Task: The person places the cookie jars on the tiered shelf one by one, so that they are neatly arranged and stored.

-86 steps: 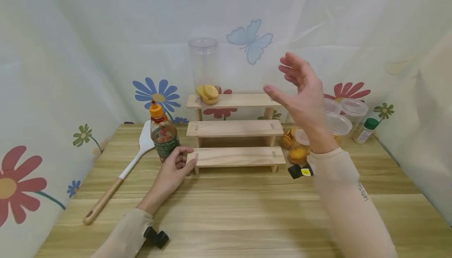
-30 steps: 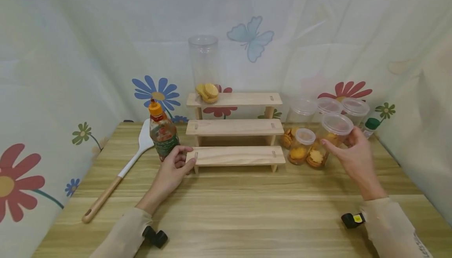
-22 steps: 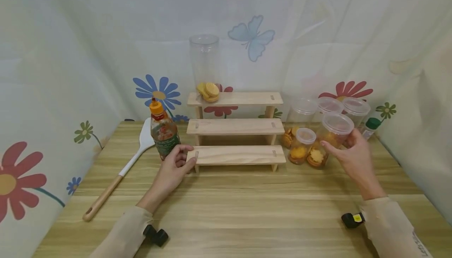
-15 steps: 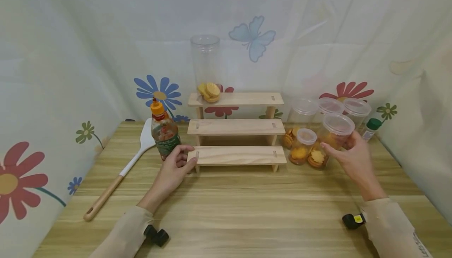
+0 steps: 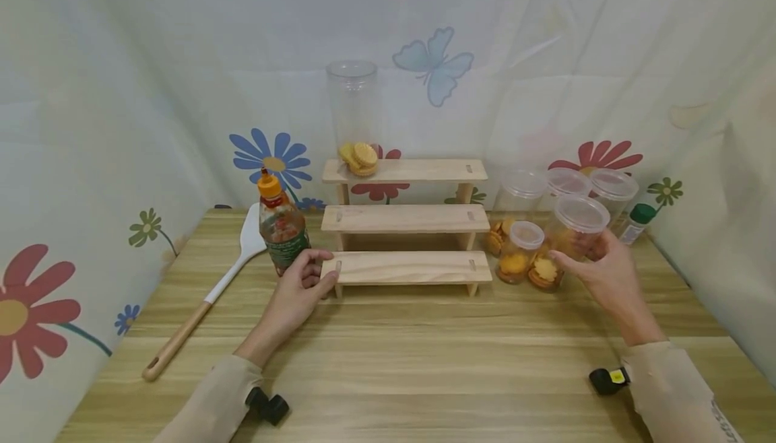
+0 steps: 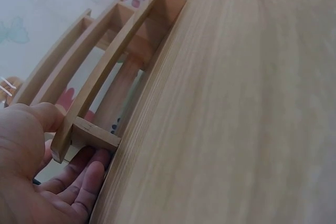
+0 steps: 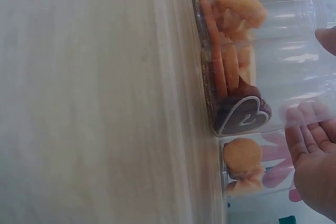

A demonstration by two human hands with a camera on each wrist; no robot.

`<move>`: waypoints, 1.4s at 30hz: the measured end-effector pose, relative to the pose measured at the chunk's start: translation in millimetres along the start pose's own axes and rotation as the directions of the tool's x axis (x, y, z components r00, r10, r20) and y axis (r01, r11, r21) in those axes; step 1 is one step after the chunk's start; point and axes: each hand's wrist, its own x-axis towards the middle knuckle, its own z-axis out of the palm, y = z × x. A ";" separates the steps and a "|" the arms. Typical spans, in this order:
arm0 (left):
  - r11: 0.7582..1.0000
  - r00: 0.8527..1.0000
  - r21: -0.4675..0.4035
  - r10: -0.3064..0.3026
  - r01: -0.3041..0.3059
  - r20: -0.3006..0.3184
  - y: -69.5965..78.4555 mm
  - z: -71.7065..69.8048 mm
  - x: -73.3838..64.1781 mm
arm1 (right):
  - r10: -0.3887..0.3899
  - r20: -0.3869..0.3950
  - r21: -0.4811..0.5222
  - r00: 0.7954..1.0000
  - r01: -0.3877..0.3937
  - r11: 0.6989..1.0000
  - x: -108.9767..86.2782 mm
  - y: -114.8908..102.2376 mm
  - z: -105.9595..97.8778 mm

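Note:
At the left end of a three-tier wooden shelf stand (image 5: 406, 266), my left hand (image 5: 300, 285) grips the lowest board. The left wrist view shows the thumb of this hand (image 6: 26, 161) on the board and the fingers by the stand's leg (image 6: 94, 135). My right hand (image 5: 612, 285) holds a clear lidded jar (image 5: 578, 214) from its right side. In the right wrist view, a heart-shaped dark cookie (image 7: 244, 115) lies low in the jar, and the fingers show behind the clear wall. A smaller jar (image 5: 520, 251) stands just left of it.
A tall clear jar (image 5: 351, 106) with yellow biscuits stands on the top tier. More lidded jars (image 5: 523, 187) and a green-capped shaker (image 5: 636, 223) are at the right. A sauce bottle (image 5: 283, 234) and a white spatula (image 5: 224, 281) are left of the stand.
My right hand was raised open over the jars at first, then came down to the right onto the front jar. In the last second both hands stay almost still.

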 end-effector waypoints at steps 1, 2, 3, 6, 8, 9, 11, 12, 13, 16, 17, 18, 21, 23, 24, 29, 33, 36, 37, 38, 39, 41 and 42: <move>1.000 1.000 0.000 0.002 -0.002 -0.002 0.3 0.0 0.3 | -0.003 0.003 0.004 1.000 0.003 1.000 0.1 -0.2 -0.4; 1.000 1.000 0.000 0.003 -0.003 -0.003 0.7 0.1 0.5 | -0.004 0.006 0.005 1.000 0.004 1.000 0.3 -0.5 -0.7; 1.000 1.000 -0.001 0.004 -0.004 -0.003 1.0 0.1 0.7 | -0.006 0.009 0.007 1.000 0.005 1.000 0.5 -0.9 -1.1; 1.000 1.000 -0.005 0.007 -0.007 -0.004 2.0 0.2 1.0 | 0.003 0.023 0.000 1.000 -0.003 1.000 0.8 -2.5 -2.0; 1.000 1.000 -0.005 0.005 -0.005 0.001 2.2 0.0 0.5 | 0.016 0.034 -0.011 0.999 -0.015 1.000 0.7 -3.3 -2.3; 1.000 1.000 -0.005 0.004 -0.004 0.002 2.1 -0.1 0.2 | 0.021 0.039 -0.014 0.999 -0.021 1.000 0.5 -3.6 -2.3; 1.000 1.000 -0.005 0.001 -0.001 0.003 1.7 -0.4 -0.5 | 0.029 0.047 -0.021 0.998 -0.028 0.999 -0.1 -4.0 -2.3; 1.000 1.000 -0.004 0.000 0.000 0.003 1.3 -0.5 -0.9 | 0.029 0.049 -0.022 0.998 -0.028 0.999 -0.3 -4.3 -2.3; 1.000 1.000 -0.005 -0.002 0.002 0.004 1.0 -0.5 -1.2 | 0.025 0.049 -0.022 0.998 -0.024 0.999 -0.7 -4.4 -2.6; 1.000 1.000 -0.004 -0.006 0.006 0.004 0.2 -0.2 -1.6 | 0.000 0.041 -0.016 0.999 0.001 1.000 -1.3 -5.6 -4.2; 1.000 1.000 -0.003 -0.008 0.008 0.004 0.0 0.0 -1.7 | -0.008 0.036 -0.006 0.999 0.008 1.000 -1.4 -6.8 -5.3; 1.000 1.000 -0.003 -0.008 0.008 0.004 0.0 0.1 -1.8 | -0.012 0.030 0.001 0.999 0.012 1.000 -1.5 -8.1 -6.6; 1.000 1.000 -0.001 -0.007 0.007 0.003 -0.1 0.5 -1.5 | -0.019 0.006 0.015 1.000 0.019 1.000 -0.9 -13.4 -11.7; 1.000 1.000 -0.001 -0.003 0.003 0.002 -0.1 0.6 -1.1 | -0.018 -0.011 0.025 1.000 0.019 1.000 -0.3 -17.3 -15.6; 1.000 1.000 -0.002 -0.001 0.001 0.001 -0.1 0.5 -0.9 | -0.019 -0.016 0.022 1.000 0.019 1.000 0.0 -18.7 -17.5; 1.000 1.000 0.002 0.002 -0.002 0.002 -0.5 -0.2 -0.4 | -0.001 -0.026 0.031 1.000 0.002 1.000 -0.4 -24.6 -26.0; 1.000 1.000 0.000 -0.004 0.004 0.007 -0.5 -0.5 -1.0 | -0.009 -0.039 0.057 0.999 0.011 0.998 -1.3 -30.0 -31.9; 1.000 1.000 -0.004 -0.006 0.006 0.007 0.3 -0.8 -1.0 | -0.025 -0.050 0.072 0.998 0.029 0.997 -2.0 -35.5 -37.3; 1.000 1.000 -0.004 -0.006 0.006 0.005 0.5 -0.8 -0.9 | -0.029 -0.054 0.077 0.998 0.033 0.997 -2.1 -37.2 -39.1; 1.000 1.000 -0.003 -0.006 0.006 0.005 0.6 -0.9 -0.7 | -0.029 -0.057 0.075 0.998 0.033 0.997 -2.5 -38.9 -40.9; 1.000 1.000 -0.002 -0.005 0.006 0.004 0.7 -0.8 -0.5 | -0.028 -0.059 0.079 0.998 0.032 0.996 -2.8 -40.5 -42.6; 1.000 1.000 -0.002 -0.006 0.006 0.003 0.9 -0.8 -0.3 | -0.026 -0.064 0.083 0.998 0.031 0.996 -3.5 -43.0 -45.4; 1.000 1.000 -0.003 -0.006 0.006 0.003 0.9 -0.9 -0.3 | -0.027 -0.069 0.081 0.997 0.032 0.996 -3.8 -44.2 -46.5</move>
